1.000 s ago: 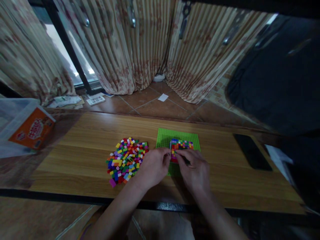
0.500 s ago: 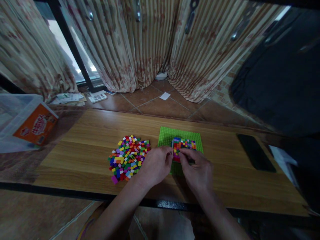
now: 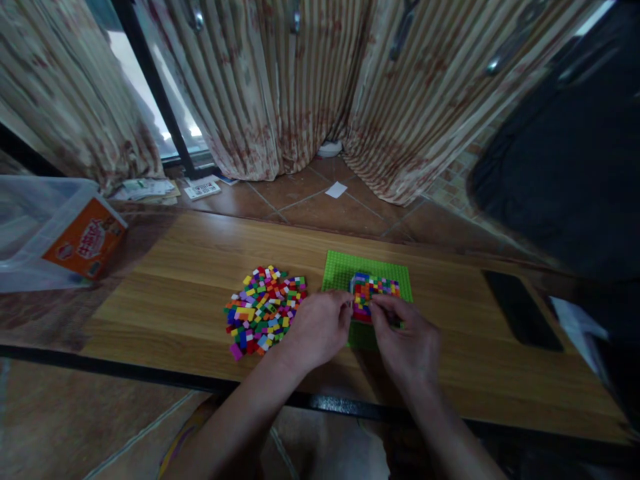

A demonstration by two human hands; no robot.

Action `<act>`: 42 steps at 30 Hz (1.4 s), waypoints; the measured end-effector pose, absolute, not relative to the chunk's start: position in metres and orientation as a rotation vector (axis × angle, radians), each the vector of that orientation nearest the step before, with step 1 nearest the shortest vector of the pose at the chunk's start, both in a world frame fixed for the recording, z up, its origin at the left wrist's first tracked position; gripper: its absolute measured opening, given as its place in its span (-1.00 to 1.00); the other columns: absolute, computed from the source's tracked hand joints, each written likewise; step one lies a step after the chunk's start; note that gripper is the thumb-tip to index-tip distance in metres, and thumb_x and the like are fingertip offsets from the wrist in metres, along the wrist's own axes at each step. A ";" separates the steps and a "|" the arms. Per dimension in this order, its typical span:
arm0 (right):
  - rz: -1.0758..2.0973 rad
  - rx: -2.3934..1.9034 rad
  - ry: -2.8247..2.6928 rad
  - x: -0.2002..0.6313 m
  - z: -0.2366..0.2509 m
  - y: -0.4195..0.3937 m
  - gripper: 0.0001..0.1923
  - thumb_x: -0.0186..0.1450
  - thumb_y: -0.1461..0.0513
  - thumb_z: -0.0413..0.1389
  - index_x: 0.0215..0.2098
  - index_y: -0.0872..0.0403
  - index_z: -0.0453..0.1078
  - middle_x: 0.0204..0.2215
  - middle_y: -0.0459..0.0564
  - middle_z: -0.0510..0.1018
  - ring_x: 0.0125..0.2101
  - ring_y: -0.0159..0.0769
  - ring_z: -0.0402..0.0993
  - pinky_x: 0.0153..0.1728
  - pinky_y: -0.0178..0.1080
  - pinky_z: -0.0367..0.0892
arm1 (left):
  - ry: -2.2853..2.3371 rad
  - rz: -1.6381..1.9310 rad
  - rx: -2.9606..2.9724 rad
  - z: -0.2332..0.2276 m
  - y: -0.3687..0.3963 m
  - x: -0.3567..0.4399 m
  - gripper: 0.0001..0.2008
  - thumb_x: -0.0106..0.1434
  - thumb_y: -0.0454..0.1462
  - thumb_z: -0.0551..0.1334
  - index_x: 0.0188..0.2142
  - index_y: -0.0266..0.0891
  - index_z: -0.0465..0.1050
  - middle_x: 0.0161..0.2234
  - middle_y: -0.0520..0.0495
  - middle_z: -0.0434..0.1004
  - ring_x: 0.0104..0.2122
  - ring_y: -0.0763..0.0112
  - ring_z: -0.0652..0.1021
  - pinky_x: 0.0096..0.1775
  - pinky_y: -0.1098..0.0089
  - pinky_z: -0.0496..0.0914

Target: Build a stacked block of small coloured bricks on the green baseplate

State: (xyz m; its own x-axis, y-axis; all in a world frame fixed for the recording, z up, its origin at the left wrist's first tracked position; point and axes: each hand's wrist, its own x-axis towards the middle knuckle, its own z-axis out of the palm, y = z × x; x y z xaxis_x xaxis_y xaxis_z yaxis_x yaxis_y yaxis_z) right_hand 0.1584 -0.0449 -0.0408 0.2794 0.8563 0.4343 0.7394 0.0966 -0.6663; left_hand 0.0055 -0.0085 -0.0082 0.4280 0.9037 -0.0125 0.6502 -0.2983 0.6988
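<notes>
A green studded baseplate (image 3: pixel 341 265) lies on the wooden table, carrying a low block of multicoloured toy bricks (image 3: pixel 363 289). At the block's left side is my left hand (image 3: pixel 323 328), its thumb and fingertips pinched together; whatever they hold is too small to make out. My right hand (image 3: pixel 409 339) reaches over the block's near right part with thumb and forefinger closed at its surface. Those fingers hide some bricks, and I cannot see what is between them. To the left of my left hand spreads a pile of loose coloured bricks (image 3: pixel 265 308).
A black phone-like slab (image 3: pixel 521 310) lies on the table (image 3: pixel 165 293) at the right, near some white paper (image 3: pixel 577 327). At the far left stands a clear plastic tub (image 3: pixel 30 267) with an orange label. Striped curtains (image 3: pixel 295 100) hang beyond the table.
The whole view has shifted, so the scene sits slightly further right. My right fingertips have moved a little to the right across the block, away from the left ones. My left hand stays at the block's side.
</notes>
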 end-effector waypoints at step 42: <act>0.124 -1.330 -1.513 0.143 -0.035 -0.056 -0.81 0.33 0.31 0.11 -0.11 0.00 0.49 -0.22 -0.04 0.66 -0.22 -0.29 0.61 -0.14 -0.22 0.50 | 1.454 0.707 1.944 -0.006 0.006 -0.022 -0.69 0.31 -0.34 0.10 -0.06 -0.25 0.57 -0.18 -0.13 0.67 -0.23 0.32 0.64 -0.13 0.38 0.47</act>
State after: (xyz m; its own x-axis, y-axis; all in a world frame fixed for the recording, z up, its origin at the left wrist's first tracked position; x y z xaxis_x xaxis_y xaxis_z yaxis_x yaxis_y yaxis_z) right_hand 0.1430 -0.0563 -0.0349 0.1896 0.7632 0.6178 0.6523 0.3723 -0.6602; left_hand -0.0222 0.0058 -0.0058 0.2564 0.9647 0.0598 0.6427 -0.2164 0.7349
